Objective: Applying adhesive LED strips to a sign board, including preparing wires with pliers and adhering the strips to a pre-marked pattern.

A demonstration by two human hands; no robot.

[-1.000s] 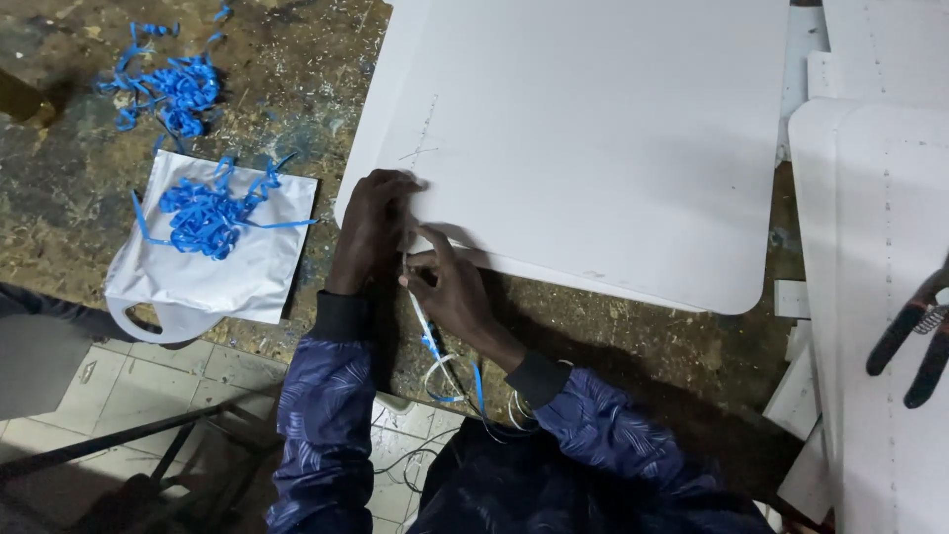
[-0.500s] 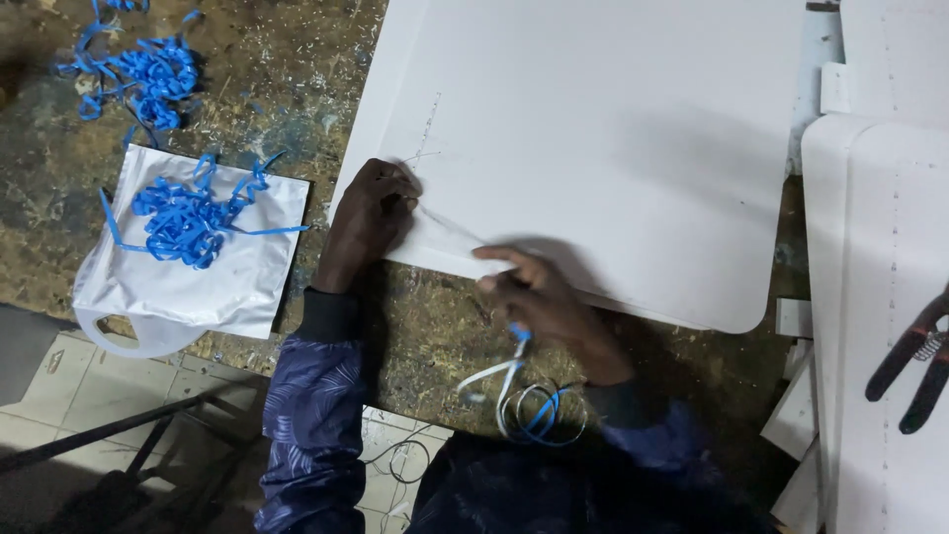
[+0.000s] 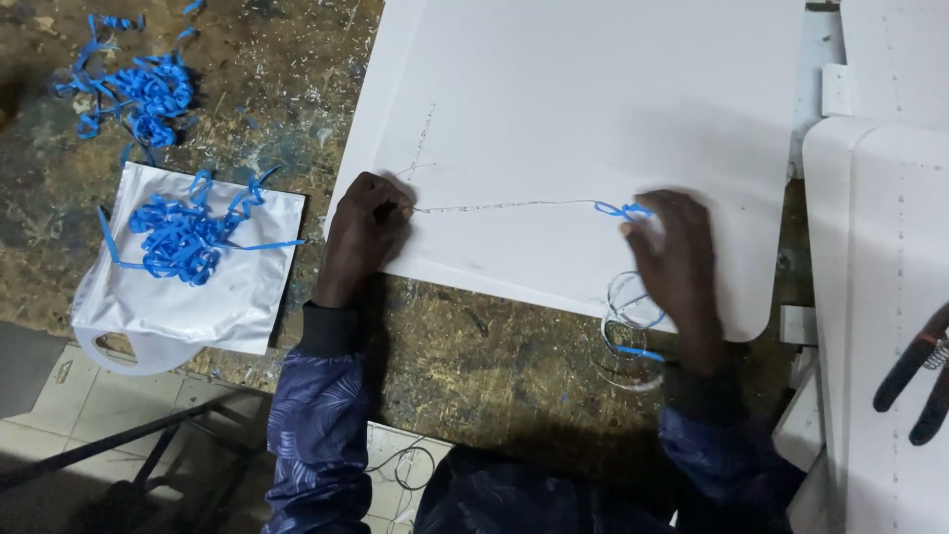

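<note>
My left hand (image 3: 364,235) rests on the near-left edge of a large white panel (image 3: 593,109) and pinches one end of a thin bare wire (image 3: 504,207). The wire runs taut across the panel to my right hand (image 3: 674,267), which grips it where a curl of blue insulation (image 3: 623,210) bunches up. Loops of thin wire with a blue strip (image 3: 628,331) hang below my right hand, over the panel's near edge.
A white plastic bag (image 3: 198,297) with a heap of blue insulation strips (image 3: 183,232) lies left on the worn workbench (image 3: 474,346). More blue strips (image 3: 138,94) lie at the far left. White panels (image 3: 890,247) and black-handled pliers (image 3: 914,381) sit at right.
My right hand has moved from close beside the left to far right along the panel, stretching the wire out and pushing the blue insulation along it. The left hand stayed put.
</note>
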